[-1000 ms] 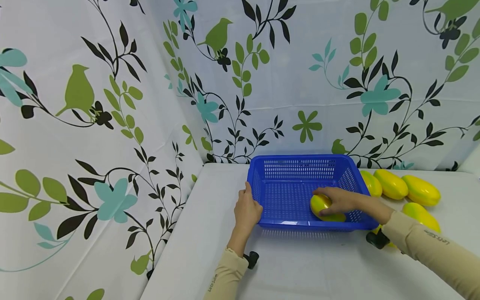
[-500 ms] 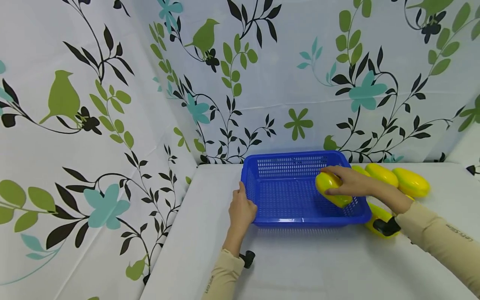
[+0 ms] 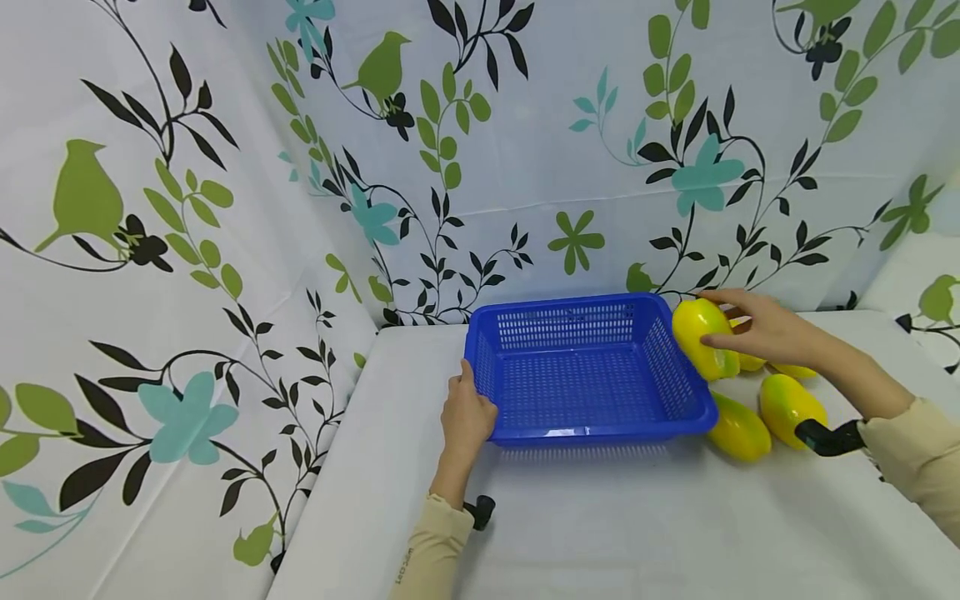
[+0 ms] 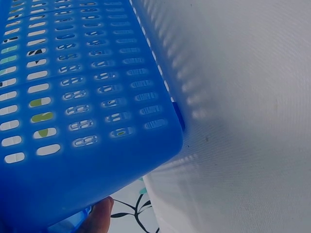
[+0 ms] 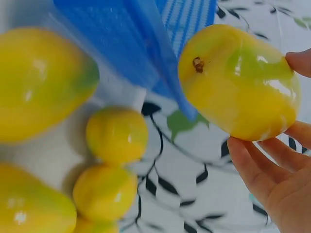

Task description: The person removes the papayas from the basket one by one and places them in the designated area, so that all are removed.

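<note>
A blue plastic basket (image 3: 585,429) with slotted walls stands on the white table, its inside bare. My left hand (image 3: 467,417) grips its left rim near the front corner; a fingertip (image 4: 99,216) shows at the rim in the left wrist view, the other fingers are mostly hidden. At the opposite side my right hand (image 3: 780,333) holds a glossy yellow-green mango (image 3: 701,333) between thumb and fingers, raised at the right rim. The right wrist view shows the stem scar on this mango (image 5: 238,87), its end close to the basket wall (image 5: 160,43).
Right of the basket lie more mangoes, one (image 3: 738,429) against its front right corner and another (image 3: 791,410) beside it. Others behind are partly covered by the right hand. A patterned cloth (image 3: 525,192) hangs behind and to the left of the table.
My right hand has lifted the mango from inside the basket and carried it right to the rim. The left hand keeps its grip on the basket. The head view has turned slightly right.
</note>
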### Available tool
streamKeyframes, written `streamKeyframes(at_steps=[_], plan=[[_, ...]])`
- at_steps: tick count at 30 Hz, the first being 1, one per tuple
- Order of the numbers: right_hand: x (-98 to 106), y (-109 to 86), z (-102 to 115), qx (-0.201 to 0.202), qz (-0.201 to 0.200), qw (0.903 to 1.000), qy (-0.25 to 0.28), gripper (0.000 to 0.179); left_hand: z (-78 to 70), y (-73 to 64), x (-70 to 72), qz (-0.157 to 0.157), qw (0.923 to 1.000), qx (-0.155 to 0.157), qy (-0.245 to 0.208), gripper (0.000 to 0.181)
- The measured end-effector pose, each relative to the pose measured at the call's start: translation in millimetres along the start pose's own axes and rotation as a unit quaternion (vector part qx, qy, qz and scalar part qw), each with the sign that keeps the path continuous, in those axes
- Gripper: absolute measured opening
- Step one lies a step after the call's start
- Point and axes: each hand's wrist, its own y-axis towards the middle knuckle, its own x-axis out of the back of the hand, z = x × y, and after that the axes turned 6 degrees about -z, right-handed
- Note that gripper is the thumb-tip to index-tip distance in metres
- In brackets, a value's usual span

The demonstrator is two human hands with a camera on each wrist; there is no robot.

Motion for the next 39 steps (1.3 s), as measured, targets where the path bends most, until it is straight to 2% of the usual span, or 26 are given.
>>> streamKeyframes(at_steps=[5,10,15,19,26,39], plan=[[18.6,-16.8,-26.4,-0.018,-0.021,0.9992,-0.028,0.073,-0.2,1.3,0.6,-0.002,1.0,0.002,0.004,0.068],[26.8,-39.4,-59.2,-0.045,-0.037,0.9966,-0.057,0.075,-2.7,2.1,2.5,-0.001,1.0,0.002,0.004,0.068],[27.5,-59.7,-91.2,-0.087,-0.025,0.9926,-0.081,0.077,-2.8,2.6,3.4,0.0,1.0,0.0,0.0,0.068],[25.7,-68.7,-111.2,-0.112,-0.004,0.9898,-0.088,0.08,-0.1,3.3,3.6,-0.008,1.0,0.001,-0.001,0.068],[23.0,-78.1,-130.2,-0.137,0.013,0.9856,-0.098,0.081,1.5,2.3,3.6,-0.005,1.0,0.001,-0.004,0.068],[9.3,-96.2,-152.5,-0.152,0.035,0.9833,-0.093,0.081,-0.5,-1.0,0.2,-0.002,1.0,-0.001,-0.007,0.067]])
